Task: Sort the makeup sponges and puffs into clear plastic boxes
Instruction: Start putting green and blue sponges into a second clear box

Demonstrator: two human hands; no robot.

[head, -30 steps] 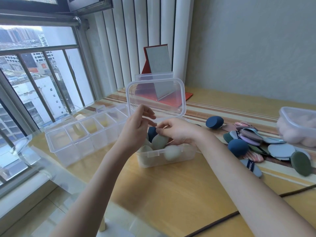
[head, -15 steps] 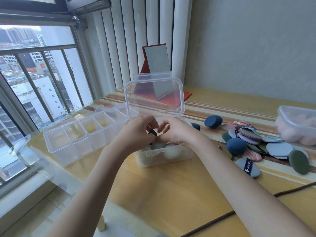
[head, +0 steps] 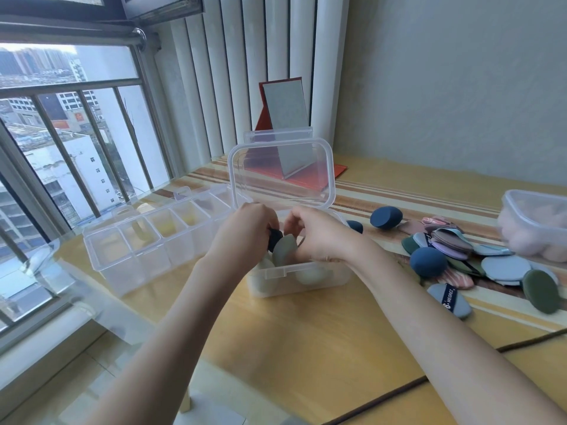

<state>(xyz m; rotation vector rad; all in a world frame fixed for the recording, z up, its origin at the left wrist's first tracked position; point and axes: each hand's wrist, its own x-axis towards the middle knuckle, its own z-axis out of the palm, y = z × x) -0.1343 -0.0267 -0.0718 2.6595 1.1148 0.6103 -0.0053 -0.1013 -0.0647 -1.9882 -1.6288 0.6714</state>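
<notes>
Window bars at left; wooden desk (head: 306, 348) ahead. We see an empty divided box (head: 147, 240) far left. At centre, our left hand (head: 245, 233) pinches a dark blue sponge (head: 274, 239) and our right hand (head: 319, 237) curls round a grey-green sponge (head: 285, 250), both over the open clear box (head: 300, 276). Loose puffs (head: 491, 265) lie right.

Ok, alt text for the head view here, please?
Both hands work over an open clear box of sponges: the left hand grips a dark blue sponge, the right hand a grey-green one. Loose puffs lie right.
</notes>
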